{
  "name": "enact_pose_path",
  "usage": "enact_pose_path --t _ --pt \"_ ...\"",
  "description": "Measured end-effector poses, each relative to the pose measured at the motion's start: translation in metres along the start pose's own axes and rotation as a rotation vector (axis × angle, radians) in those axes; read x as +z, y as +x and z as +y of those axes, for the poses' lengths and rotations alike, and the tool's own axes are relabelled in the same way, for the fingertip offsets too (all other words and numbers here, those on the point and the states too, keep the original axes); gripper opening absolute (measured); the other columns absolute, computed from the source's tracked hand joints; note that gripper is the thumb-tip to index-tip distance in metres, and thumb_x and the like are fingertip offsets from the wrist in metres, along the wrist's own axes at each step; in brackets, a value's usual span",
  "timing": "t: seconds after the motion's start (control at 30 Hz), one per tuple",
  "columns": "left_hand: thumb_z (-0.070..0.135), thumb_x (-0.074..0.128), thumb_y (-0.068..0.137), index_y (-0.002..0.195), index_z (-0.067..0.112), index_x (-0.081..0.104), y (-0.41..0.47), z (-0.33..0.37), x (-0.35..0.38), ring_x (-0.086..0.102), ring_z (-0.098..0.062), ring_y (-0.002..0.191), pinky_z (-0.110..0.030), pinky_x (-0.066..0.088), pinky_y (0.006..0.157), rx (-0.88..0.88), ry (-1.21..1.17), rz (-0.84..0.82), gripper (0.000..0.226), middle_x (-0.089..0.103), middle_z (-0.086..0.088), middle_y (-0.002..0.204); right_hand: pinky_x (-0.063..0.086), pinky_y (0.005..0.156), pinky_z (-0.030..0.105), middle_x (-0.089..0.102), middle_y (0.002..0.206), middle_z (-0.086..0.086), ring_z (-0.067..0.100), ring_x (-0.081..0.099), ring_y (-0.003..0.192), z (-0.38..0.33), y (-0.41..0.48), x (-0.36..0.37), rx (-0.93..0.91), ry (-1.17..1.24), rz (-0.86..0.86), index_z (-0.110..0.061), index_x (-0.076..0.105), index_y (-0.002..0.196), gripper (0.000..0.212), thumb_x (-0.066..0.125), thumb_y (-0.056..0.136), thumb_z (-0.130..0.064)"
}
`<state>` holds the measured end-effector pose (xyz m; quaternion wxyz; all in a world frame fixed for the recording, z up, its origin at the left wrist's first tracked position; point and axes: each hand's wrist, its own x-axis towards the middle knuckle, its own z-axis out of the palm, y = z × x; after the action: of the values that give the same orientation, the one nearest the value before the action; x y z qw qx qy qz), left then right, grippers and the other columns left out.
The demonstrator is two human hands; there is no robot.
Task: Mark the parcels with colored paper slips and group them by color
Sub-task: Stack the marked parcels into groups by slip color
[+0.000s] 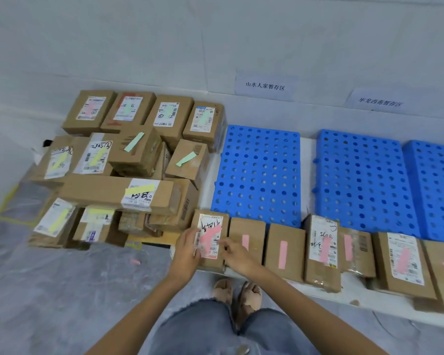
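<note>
A small cardboard parcel (210,221) with a white label and a pink slip (209,238) stands at the left end of a row of pink-slipped parcels (283,249). My left hand (187,249) grips that parcel's left edge. My right hand (235,252) touches its right side, fingertips at the label. To the left lies a heap of parcels with yellow slips (139,190), green slips (135,142) and one pink slip (91,108).
Three blue perforated pallets (259,170) (362,180) (436,185) lie behind the pink row. Two paper signs (264,85) (379,101) hang on the wall. A pink scrap (135,262) lies on the plastic-covered floor. My feet (237,293) stand just before the row.
</note>
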<state>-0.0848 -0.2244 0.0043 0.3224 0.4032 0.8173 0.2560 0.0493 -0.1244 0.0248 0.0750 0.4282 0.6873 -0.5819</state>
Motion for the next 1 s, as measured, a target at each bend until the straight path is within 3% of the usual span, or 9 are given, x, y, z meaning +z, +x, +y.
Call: enact_pose_path --t 0.07,0.17,0.27,0.4,0.5,0.6,0.77,0.87,1.0 --pt "0.046 0.039 0.077 0.137 0.004 0.04 -0.006 -0.009 0.002 0.045 -0.023 0.118 -0.032 0.039 0.096 -0.101 -0.092 -0.019 0.074 0.048 -0.012 0.13 0.047 0.074 0.023 0.055 0.132 0.015 0.005 0.062 0.084 0.002 0.006 0.011 0.041 0.018 0.028 -0.01 0.047 0.134 0.035 0.037 0.101 -0.013" --pt "0.031 0.061 0.085 0.142 0.004 0.032 -0.01 -0.006 -0.005 0.046 -0.022 0.124 -0.033 0.04 0.101 -0.152 -0.193 -0.04 0.07 0.047 -0.011 0.137 0.049 0.081 0.016 0.052 0.134 0.006 0.015 0.058 0.106 0.0 0.007 0.02 0.072 0.123 0.102 -0.009 0.047 0.133 0.034 0.043 0.1 -0.011" --pt "0.017 0.068 0.085 0.144 0.005 0.032 -0.007 0.001 -0.017 0.045 -0.025 0.125 -0.042 0.039 0.105 -0.15 -0.201 0.047 0.07 0.045 -0.011 0.135 0.047 0.065 0.006 0.059 0.105 0.004 0.012 0.058 0.092 -0.012 -0.007 0.015 0.083 0.346 0.188 -0.003 0.053 0.117 0.021 0.049 0.096 -0.003" --pt "0.02 0.069 0.085 0.135 0.015 0.049 -0.011 0.023 -0.034 0.052 -0.018 0.108 -0.038 0.044 0.1 -0.106 -0.258 0.137 0.054 0.044 -0.002 0.112 0.051 0.069 0.019 0.063 0.106 0.01 0.015 0.061 0.093 -0.017 -0.018 0.006 0.021 0.536 0.324 -0.016 0.06 0.102 0.029 0.05 0.09 0.009" --pt "0.022 0.069 0.085 0.134 0.021 0.046 -0.014 0.045 -0.043 0.047 -0.01 0.109 -0.028 0.041 0.1 -0.076 -0.353 0.19 0.054 0.039 0.002 0.117 0.053 0.074 0.026 0.06 0.105 0.015 0.023 0.059 0.098 -0.023 -0.026 -0.002 -0.003 0.638 0.374 -0.012 0.06 0.114 0.036 0.049 0.089 0.011" --pt "0.017 0.069 0.084 0.132 0.017 0.041 -0.006 0.07 -0.051 0.044 -0.008 0.113 -0.023 0.037 0.095 0.001 -0.354 0.167 0.055 0.042 0.005 0.122 0.053 0.087 0.036 0.061 0.111 0.013 0.024 0.058 0.102 -0.028 -0.028 -0.016 -0.077 0.596 0.415 -0.009 0.059 0.123 0.036 0.051 0.091 0.007" --pt "0.014 0.065 0.086 0.135 0.018 0.042 0.017 0.097 -0.063 0.056 -0.009 0.106 -0.029 0.048 0.089 0.029 -0.298 0.059 0.054 0.059 0.005 0.122 0.049 0.079 0.026 0.045 0.108 0.012 0.027 0.056 0.09 -0.035 -0.017 -0.037 -0.126 0.233 0.473 -0.033 0.061 0.117 0.032 0.051 0.096 -0.012" --pt "0.01 0.058 0.091 0.14 0.02 0.039 0.019 0.108 -0.063 0.055 -0.008 0.102 -0.012 0.044 0.076 0.055 -0.323 0.024 0.053 0.058 0.005 0.122 0.039 0.072 0.007 0.031 0.094 0.002 0.013 0.042 0.076 -0.035 -0.017 -0.045 -0.198 0.087 0.529 -0.024 0.053 0.132 0.036 0.046 0.099 -0.012" --pt "0.005 0.054 0.093 0.143 0.019 0.037 0.018 0.109 -0.058 0.055 0.001 0.096 0.0 0.042 0.07 0.101 -0.372 0.012 0.054 0.058 0.003 0.123 0.035 0.069 0.0 0.03 0.092 -0.001 0.004 0.039 0.077 -0.035 -0.017 -0.053 -0.182 0.068 0.517 -0.025 0.037 0.143 0.044 0.044 0.1 -0.019"
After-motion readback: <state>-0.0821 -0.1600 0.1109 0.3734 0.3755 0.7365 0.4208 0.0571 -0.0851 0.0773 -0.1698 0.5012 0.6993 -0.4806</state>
